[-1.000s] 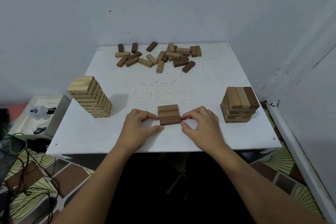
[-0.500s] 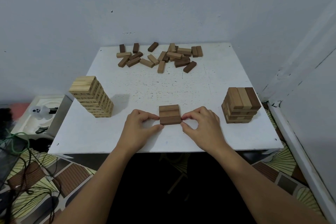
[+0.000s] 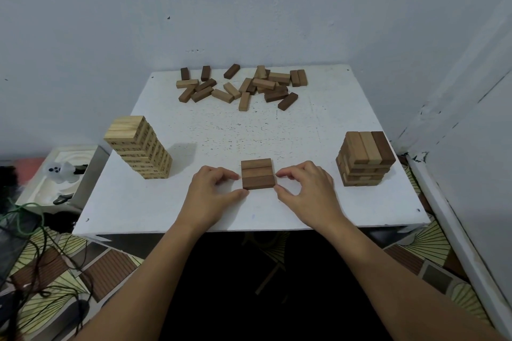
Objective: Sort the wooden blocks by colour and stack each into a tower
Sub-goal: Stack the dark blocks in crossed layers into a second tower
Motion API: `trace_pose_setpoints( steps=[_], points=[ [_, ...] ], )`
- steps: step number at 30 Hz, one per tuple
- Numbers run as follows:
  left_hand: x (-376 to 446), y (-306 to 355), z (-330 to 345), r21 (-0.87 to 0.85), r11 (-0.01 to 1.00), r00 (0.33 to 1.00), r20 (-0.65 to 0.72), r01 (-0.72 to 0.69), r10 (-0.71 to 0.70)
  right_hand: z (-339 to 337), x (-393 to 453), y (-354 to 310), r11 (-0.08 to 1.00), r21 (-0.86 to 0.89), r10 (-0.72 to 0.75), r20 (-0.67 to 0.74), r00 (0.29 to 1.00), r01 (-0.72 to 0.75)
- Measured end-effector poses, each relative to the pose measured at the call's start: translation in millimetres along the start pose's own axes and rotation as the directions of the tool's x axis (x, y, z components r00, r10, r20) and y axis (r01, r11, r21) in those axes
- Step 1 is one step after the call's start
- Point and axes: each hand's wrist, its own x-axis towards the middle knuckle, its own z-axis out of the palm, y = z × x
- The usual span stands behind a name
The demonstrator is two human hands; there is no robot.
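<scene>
White table [image 3: 318,130], viewed from above. Far edge: loose scatter of mixed blocks [image 3: 243,86]. Left: tall pale tower [image 3: 138,153]. Right: shorter brown tower [image 3: 365,159], one dark block on top. Near centre: three dark blocks [image 3: 258,173] lying flat, side by side. Left hand [image 3: 212,191] and right hand [image 3: 307,188] flank this row, curled fingertips and thumbs pinching its two ends.
</scene>
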Motion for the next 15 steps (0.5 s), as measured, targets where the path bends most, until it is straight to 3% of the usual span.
trace_pose_setpoints(
  steps=[3,9,15],
  points=[
    [5,7,-7,0.080,0.997,0.999,0.048,0.004,-0.008,-7,4,-2,1.000,-0.003,0.009,0.087,0.996,-0.009],
    [35,24,-28,0.277,0.954,0.951,0.308,-0.117,0.028,-29,31,-16,0.996,-0.082,0.004,0.382,0.924,0.029],
    [57,23,-32,0.304,0.938,0.910,0.415,-0.166,0.027,-33,51,-21,0.992,-0.117,0.024,0.494,0.869,0.039]
  ],
)
